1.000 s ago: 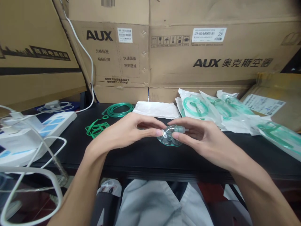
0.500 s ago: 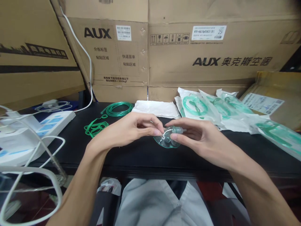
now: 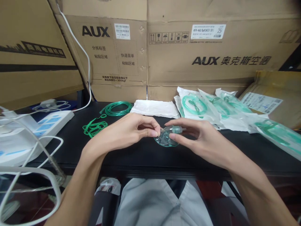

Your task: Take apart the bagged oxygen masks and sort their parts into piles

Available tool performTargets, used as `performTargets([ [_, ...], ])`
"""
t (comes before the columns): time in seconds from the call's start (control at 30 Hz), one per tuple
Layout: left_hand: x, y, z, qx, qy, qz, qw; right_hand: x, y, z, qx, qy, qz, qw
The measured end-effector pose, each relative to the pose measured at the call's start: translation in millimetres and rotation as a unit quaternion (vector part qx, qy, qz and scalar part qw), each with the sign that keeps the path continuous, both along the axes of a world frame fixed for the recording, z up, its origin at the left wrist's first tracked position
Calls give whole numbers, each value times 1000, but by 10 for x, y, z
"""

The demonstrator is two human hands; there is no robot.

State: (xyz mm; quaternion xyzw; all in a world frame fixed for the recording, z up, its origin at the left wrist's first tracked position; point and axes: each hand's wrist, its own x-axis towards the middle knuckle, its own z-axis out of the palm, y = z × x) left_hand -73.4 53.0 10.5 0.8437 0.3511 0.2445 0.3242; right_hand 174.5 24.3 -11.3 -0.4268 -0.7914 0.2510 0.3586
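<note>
A small clear green plastic mask (image 3: 166, 141) is held just above the black table (image 3: 145, 157) between both hands. My right hand (image 3: 195, 138) grips it by the clear connector at its top, thumb and fingers closed on it. My left hand (image 3: 127, 131) pinches the mask's left edge with thumb and forefinger; what sits under the fingertips is hidden.
A coil of green tubing (image 3: 116, 108) and a green elastic strap (image 3: 94, 128) lie at the back left. A flat white bag (image 3: 155, 108) and several sealed mask packets (image 3: 211, 110) lie behind. AUX cardboard boxes (image 3: 188, 53) wall the back. White power strip (image 3: 37, 125) and cables sit left.
Both hands and the mask have drifted slightly left and lower. The left fingertips have closed tighter on the mask's edge, covering the small white part seen earlier.
</note>
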Motion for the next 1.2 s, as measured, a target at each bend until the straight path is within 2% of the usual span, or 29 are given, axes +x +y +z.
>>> performTargets([
  [0.2,51,-43,2,51,12,22,998,14,18,-9,-10,1,-13,1000],
  [0.47,36,19,-39,23,-51,31,998,23,-14,33,-24,34,-17,999],
  [0.6,53,68,-57,14,-103,54,993,-3,-15,35,33,62,-14,997],
  [0.7,65,62,-44,15,-136,96,986,-27,-56,52,95,81,-34,992],
  [0.83,101,-19,-14,51,-116,151,980,-63,-137,63,182,72,-90,977],
  [0.93,173,-79,9,72,-115,143,980,-94,-143,32,229,62,-112,965],
  [1.07,304,-87,10,40,-182,123,975,-133,-81,-33,226,88,-104,965],
  [1.2,408,-58,-41,9,-237,136,962,-158,-49,-74,215,104,-90,967],
])
